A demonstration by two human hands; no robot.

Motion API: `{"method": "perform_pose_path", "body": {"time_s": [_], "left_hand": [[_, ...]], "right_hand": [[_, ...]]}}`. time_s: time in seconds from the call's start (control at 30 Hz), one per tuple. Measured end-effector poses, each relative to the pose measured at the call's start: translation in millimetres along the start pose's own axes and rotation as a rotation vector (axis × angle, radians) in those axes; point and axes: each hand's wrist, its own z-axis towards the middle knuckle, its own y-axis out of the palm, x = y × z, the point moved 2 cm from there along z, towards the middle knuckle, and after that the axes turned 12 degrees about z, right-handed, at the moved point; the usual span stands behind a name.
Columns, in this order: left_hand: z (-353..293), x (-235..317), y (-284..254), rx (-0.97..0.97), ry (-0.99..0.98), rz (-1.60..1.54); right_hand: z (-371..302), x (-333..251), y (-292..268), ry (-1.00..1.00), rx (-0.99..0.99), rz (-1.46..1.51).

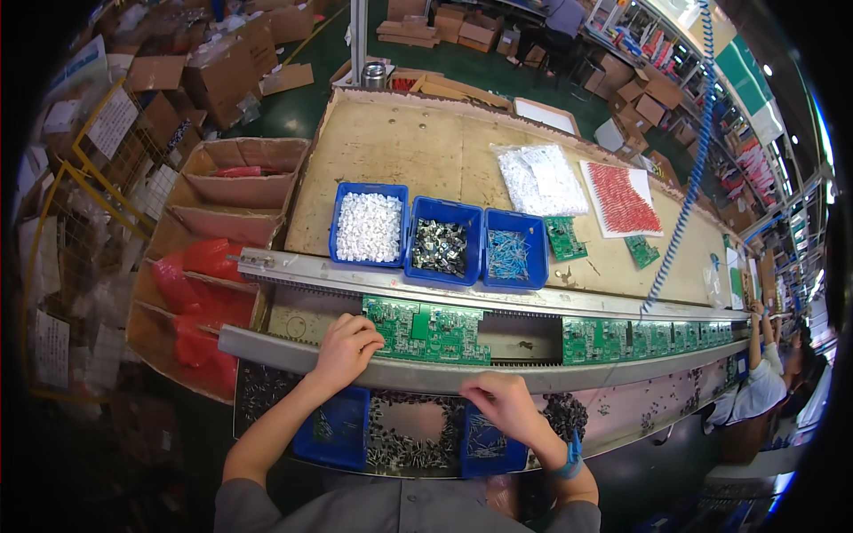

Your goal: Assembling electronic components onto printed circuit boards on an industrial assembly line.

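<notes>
Green circuit boards [455,336] lie in a row along a metal rail track in front of me. My left hand [348,349] is over the left end of the nearest boards, its fingers curled together with the tips at the board surface. Whatever it pinches, if anything, is too small to make out. My right hand [503,400] is above the near rail [418,377], in front of the boards, with its fingers bent together; what they hold is hidden. A blue band circles my right wrist. Below that hand is a blue bin [511,456] of thin-legged parts.
Beyond the track stand blue bins of white parts [369,228], metal-and-black parts [439,248] and blue parts [509,256]. Behind them lie a bag of white pieces [540,180] and a red-covered sheet [619,199]. A coiled blue cord [682,226] hangs at right. Another person [755,382] works there.
</notes>
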Motion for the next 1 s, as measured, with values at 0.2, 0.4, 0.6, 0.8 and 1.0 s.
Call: {"method": "perform_pose_path", "body": {"time_s": [0.2, 0.4, 0.6, 0.8, 1.0], "left_hand": [[-2, 6, -27, -0.065, -0.060, 0.048], [-31, -2, -98, -0.131, -0.372, -0.075], [-118, -32, -118, -0.581, -0.530, 0.312], [-136, -14, -100, -0.427, -0.459, 0.418], [-140, -25, -92, -0.328, -0.422, 0.422]], "right_hand": [[57, 8, 27, -0.135, -0.039, 0.063], [88, 36, 46, -0.211, -0.040, 0.053], [100, 47, 68, -0.169, -0.012, 0.073], [107, 49, 74, -0.188, -0.012, 0.053], [110, 52, 77, -0.194, -0.011, 0.054]]}}
